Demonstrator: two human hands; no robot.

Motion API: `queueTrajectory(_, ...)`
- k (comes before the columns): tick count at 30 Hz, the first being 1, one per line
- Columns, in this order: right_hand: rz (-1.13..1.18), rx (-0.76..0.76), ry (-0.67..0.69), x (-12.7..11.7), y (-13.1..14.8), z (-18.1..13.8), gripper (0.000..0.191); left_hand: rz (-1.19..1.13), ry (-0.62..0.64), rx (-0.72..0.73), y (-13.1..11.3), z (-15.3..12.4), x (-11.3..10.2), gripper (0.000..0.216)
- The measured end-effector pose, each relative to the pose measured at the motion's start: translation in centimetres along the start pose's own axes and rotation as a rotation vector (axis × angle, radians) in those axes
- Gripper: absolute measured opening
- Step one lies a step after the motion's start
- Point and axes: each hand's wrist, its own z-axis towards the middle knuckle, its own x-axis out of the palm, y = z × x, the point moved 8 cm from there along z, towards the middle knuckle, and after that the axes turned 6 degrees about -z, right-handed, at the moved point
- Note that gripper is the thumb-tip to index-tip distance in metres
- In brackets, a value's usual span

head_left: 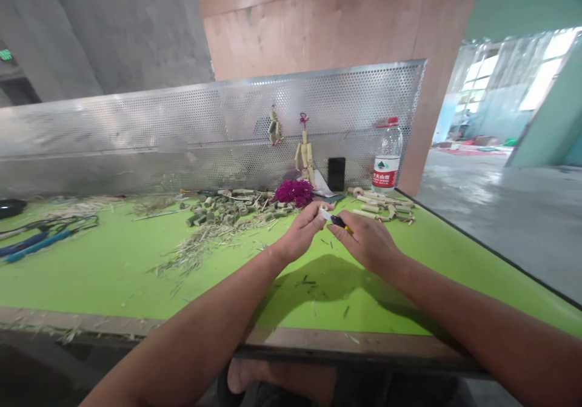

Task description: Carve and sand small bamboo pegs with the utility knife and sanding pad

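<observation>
My left hand (300,236) is closed around a small pale piece of bamboo (324,207), mostly hidden by the fingers. A utility knife (338,221) with a black and yellow handle is gripped in my right hand (369,242). Its blade points left and meets the piece at my left fingertips. Both hands are just above the green tabletop (386,310), close together. Behind them lies a bundle of magenta cord (294,193). Cut bamboo pieces (227,208) are heaped to the left, and jointed bamboo strips (382,205) lie to the right.
Shavings (195,246) are scattered left of my hands. Bamboo figures (305,152) hang on the perforated metal screen (182,128). A black phone (336,173) leans there, beside a water bottle (386,161). Blue-handled tools (39,246) lie far left. The table's edge runs along the right.
</observation>
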Motion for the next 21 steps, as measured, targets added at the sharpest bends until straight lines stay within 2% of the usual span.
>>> queueTrajectory(17,-0.011,-0.008,-0.002,0.0,0.0,0.1,0.035,0.028,0.023,-0.003,0.0,-0.1,0.1,0.03)
queueTrajectory(21,-0.015,-0.012,0.006,0.0,0.2,0.0,0.035,0.047,0.087,0.085,-0.7,-0.2,0.3,0.031)
